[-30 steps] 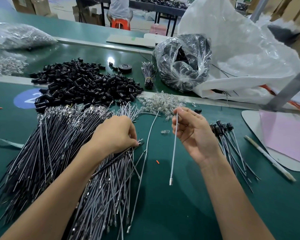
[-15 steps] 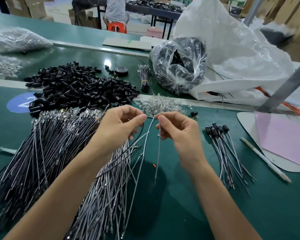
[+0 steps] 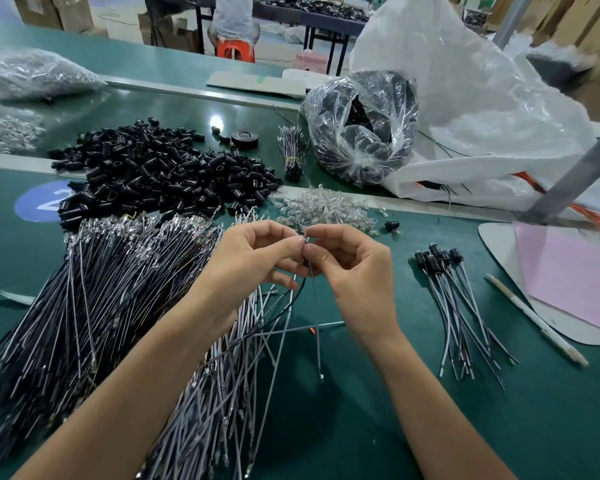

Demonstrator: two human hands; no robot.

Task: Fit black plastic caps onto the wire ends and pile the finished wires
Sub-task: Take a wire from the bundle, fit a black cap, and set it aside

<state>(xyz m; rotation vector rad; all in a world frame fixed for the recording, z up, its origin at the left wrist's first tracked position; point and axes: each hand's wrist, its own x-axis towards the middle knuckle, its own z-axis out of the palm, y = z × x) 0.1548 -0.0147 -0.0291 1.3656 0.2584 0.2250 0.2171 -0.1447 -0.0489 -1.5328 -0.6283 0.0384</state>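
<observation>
My left hand (image 3: 253,261) and my right hand (image 3: 350,268) meet fingertip to fingertip above the green table (image 3: 378,427). My right hand pinches the top of a white wire (image 3: 317,327) that hangs down. My left hand pinches a black wire (image 3: 284,306) that curves down toward the wire heap. A large heap of loose black and grey wires (image 3: 94,306) lies at the left. Behind it sits a pile of black plastic caps (image 3: 160,171). A small pile of capped wires (image 3: 454,299) lies to the right of my hands.
A heap of clear small bulbs (image 3: 323,206) lies just beyond my hands, with one loose black cap (image 3: 392,224) beside it. A plastic bag of black parts (image 3: 361,126), a big white sack (image 3: 482,98), a white pen (image 3: 534,320) and a pink sheet (image 3: 575,271) are at the right.
My left hand lifted off the wire heap with a black wire and came up to my right hand. The two hands now touch at the wire tops.
</observation>
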